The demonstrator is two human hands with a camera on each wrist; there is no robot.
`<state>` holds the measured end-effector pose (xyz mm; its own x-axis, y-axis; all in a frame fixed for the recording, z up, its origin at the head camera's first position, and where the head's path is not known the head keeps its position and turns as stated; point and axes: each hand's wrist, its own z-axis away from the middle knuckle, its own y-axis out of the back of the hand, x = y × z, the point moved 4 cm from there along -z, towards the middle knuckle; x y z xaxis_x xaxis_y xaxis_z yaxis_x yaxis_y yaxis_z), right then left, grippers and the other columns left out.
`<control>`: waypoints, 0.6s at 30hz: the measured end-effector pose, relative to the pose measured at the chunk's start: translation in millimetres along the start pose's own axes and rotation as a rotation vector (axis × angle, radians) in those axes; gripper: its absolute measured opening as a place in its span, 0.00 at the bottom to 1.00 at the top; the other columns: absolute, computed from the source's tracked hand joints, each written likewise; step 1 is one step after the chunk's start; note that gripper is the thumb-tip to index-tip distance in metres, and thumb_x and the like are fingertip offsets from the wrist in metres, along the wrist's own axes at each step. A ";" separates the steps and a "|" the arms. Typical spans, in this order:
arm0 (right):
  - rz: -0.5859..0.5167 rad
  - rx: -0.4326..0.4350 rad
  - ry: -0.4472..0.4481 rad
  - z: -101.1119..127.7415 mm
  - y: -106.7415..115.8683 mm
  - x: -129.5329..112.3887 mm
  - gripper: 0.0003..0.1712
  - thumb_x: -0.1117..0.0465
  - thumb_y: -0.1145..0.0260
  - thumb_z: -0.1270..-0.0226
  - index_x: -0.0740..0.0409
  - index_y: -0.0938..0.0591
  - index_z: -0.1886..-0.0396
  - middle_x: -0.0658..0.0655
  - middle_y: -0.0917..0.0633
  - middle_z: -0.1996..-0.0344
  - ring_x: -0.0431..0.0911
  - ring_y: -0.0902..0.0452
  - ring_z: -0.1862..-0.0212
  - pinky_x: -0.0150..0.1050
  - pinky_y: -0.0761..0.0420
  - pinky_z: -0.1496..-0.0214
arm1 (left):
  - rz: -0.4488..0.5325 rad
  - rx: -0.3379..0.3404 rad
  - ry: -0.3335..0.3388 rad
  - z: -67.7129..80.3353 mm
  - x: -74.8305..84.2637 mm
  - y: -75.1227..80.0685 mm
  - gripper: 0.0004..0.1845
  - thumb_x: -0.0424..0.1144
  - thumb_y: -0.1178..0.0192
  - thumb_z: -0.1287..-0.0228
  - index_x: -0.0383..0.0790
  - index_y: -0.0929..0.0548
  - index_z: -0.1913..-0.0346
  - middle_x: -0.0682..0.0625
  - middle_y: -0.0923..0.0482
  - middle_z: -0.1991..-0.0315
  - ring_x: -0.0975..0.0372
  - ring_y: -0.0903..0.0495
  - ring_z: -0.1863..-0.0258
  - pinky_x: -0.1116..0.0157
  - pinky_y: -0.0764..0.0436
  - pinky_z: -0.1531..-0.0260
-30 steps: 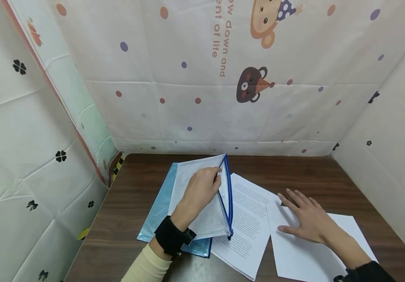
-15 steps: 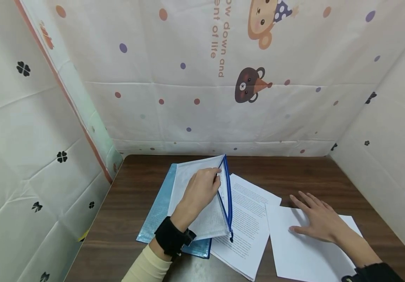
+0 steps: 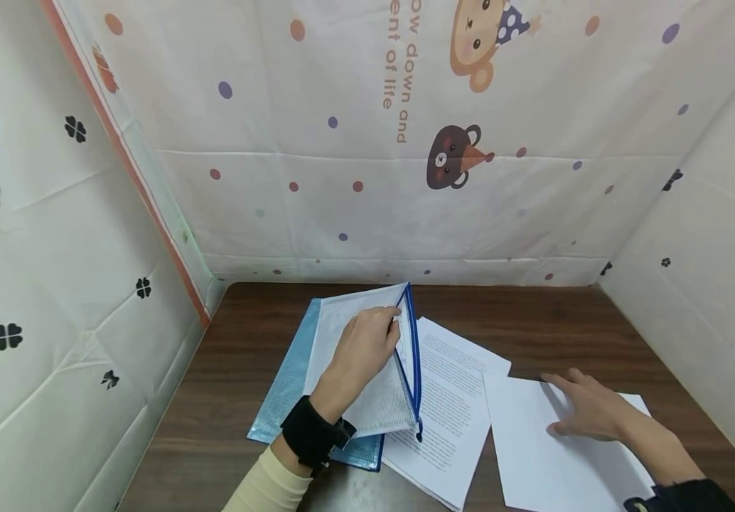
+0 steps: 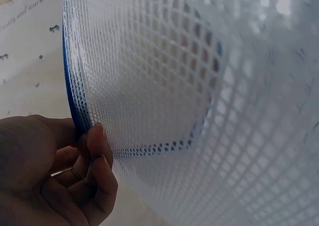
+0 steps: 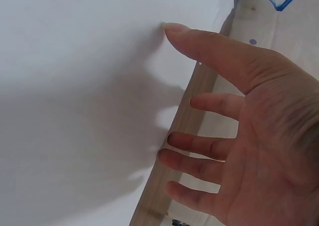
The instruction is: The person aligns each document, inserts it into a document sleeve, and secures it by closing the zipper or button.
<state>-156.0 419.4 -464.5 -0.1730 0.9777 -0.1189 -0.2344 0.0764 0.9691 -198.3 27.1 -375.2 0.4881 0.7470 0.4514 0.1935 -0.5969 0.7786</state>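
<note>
The mesh zip pouch (image 3: 367, 363) lies near the table's (image 3: 534, 320) far left edge, its blue-trimmed mouth lifted by the left hand (image 3: 361, 352), whose fingers (image 4: 97, 154) pinch that edge. The right hand (image 3: 588, 409) rests, fingers spread (relaxed), on a blank sheet (image 3: 546, 455) beside the printed pages (image 3: 451, 405).

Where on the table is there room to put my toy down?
The table is bare along the back, between the printed sheets and the wall, and at the left front beside the blue pouch. The middle is crowded: the left hand holds the mesh pouch, and the right hand rests on the blank sheet.
</note>
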 end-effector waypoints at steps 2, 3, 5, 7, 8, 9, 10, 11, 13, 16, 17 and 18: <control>-0.008 -0.006 -0.009 -0.3 -0.4 0.9 0.59 0.34 0.15 0.55 0.66 0.24 0.30 0.88 0.31 0.37 0.83 0.29 0.41 0.76 0.22 0.52 | 0.002 -0.001 -0.002 0.1 -0.1 -0.2 0.13 0.33 0.39 0.22 0.35 0.11 0.42 0.45 0.10 0.53 0.64 0.16 0.66 0.72 0.21 0.70; -0.008 -0.006 -0.013 -0.4 -0.5 1.5 0.59 0.33 0.15 0.56 0.66 0.23 0.31 0.88 0.32 0.37 0.84 0.29 0.41 0.76 0.22 0.52 | 0.005 -0.003 -0.003 0.1 -0.2 -0.3 0.13 0.33 0.39 0.22 0.35 0.11 0.42 0.45 0.10 0.53 0.64 0.17 0.67 0.72 0.22 0.71; -0.005 0.001 -0.014 -0.7 -0.5 3.0 0.59 0.33 0.15 0.56 0.65 0.23 0.32 0.88 0.31 0.37 0.84 0.29 0.41 0.77 0.23 0.52 | 0.007 -0.003 -0.003 0.1 -0.2 -0.3 0.13 0.33 0.39 0.22 0.35 0.11 0.42 0.45 0.10 0.52 0.65 0.18 0.68 0.72 0.22 0.71; 0.003 0.023 -0.004 -1.0 1.0 4.3 0.57 0.33 0.14 0.58 0.65 0.21 0.35 0.86 0.29 0.38 0.82 0.28 0.42 0.76 0.23 0.52 | 0.009 -0.003 -0.001 0.2 -0.3 -0.4 0.13 0.33 0.39 0.22 0.35 0.11 0.42 0.45 0.10 0.53 0.65 0.19 0.69 0.72 0.23 0.72; 0.004 0.033 0.002 -1.0 1.6 5.0 0.57 0.33 0.14 0.59 0.65 0.20 0.36 0.84 0.28 0.39 0.81 0.28 0.42 0.76 0.23 0.52 | 0.009 -0.004 -0.001 0.2 -0.3 -0.6 0.13 0.33 0.39 0.22 0.35 0.11 0.42 0.45 0.10 0.53 0.65 0.19 0.69 0.72 0.23 0.72; 0.002 0.041 0.005 -1.0 2.5 5.7 0.56 0.32 0.14 0.59 0.66 0.20 0.38 0.83 0.26 0.41 0.80 0.27 0.43 0.76 0.22 0.51 | 0.010 -0.004 -0.002 0.3 -0.4 -0.8 0.13 0.33 0.39 0.22 0.35 0.11 0.42 0.45 0.10 0.54 0.65 0.20 0.70 0.72 0.24 0.73; -0.003 0.046 0.009 -1.0 3.0 6.5 0.56 0.33 0.14 0.59 0.66 0.20 0.39 0.82 0.25 0.42 0.79 0.27 0.43 0.75 0.22 0.51 | 0.010 -0.004 -0.004 0.4 -0.5 -1.0 0.13 0.33 0.39 0.22 0.35 0.11 0.42 0.45 0.10 0.54 0.66 0.21 0.71 0.72 0.24 0.73; -0.008 0.049 0.010 -1.1 3.3 7.2 0.56 0.33 0.14 0.59 0.67 0.20 0.40 0.81 0.25 0.43 0.78 0.27 0.43 0.74 0.22 0.51 | 0.008 -0.003 -0.006 0.5 -0.6 -1.2 0.13 0.33 0.39 0.22 0.35 0.11 0.43 0.45 0.10 0.55 0.66 0.21 0.71 0.72 0.24 0.74; -0.022 0.043 0.004 -0.8 3.0 8.5 0.56 0.33 0.14 0.59 0.70 0.20 0.41 0.80 0.24 0.44 0.77 0.27 0.43 0.73 0.22 0.50 | 0.006 -0.001 -0.008 0.6 -0.6 -1.5 0.13 0.33 0.38 0.23 0.35 0.11 0.43 0.45 0.10 0.56 0.66 0.22 0.72 0.72 0.24 0.74; -0.038 0.025 -0.008 -0.5 2.1 9.6 0.58 0.33 0.14 0.57 0.75 0.22 0.41 0.81 0.24 0.46 0.77 0.27 0.44 0.72 0.22 0.49 | 0.003 -0.001 -0.007 0.5 -0.6 -0.9 0.12 0.33 0.38 0.22 0.35 0.11 0.43 0.46 0.10 0.56 0.66 0.22 0.72 0.72 0.25 0.74; -0.039 0.020 -0.012 -0.5 2.1 9.7 0.59 0.33 0.14 0.57 0.76 0.23 0.41 0.81 0.24 0.46 0.76 0.27 0.44 0.72 0.22 0.49 | 0.003 -0.001 -0.005 0.5 -0.5 -0.6 0.12 0.33 0.38 0.22 0.35 0.11 0.43 0.46 0.10 0.56 0.66 0.22 0.72 0.72 0.25 0.74; -0.038 0.018 -0.014 -0.6 2.1 9.8 0.59 0.32 0.14 0.57 0.76 0.23 0.41 0.80 0.24 0.47 0.75 0.26 0.45 0.71 0.22 0.49 | 0.004 -0.002 -0.003 0.4 -0.5 -0.2 0.12 0.33 0.38 0.22 0.35 0.11 0.43 0.46 0.10 0.56 0.66 0.22 0.72 0.73 0.25 0.74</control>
<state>-158.8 429.0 -463.8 -0.1509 0.9766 -0.1529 -0.2237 0.1170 0.9676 -198.3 26.8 -375.8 0.4913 0.7438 0.4532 0.1896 -0.5992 0.7778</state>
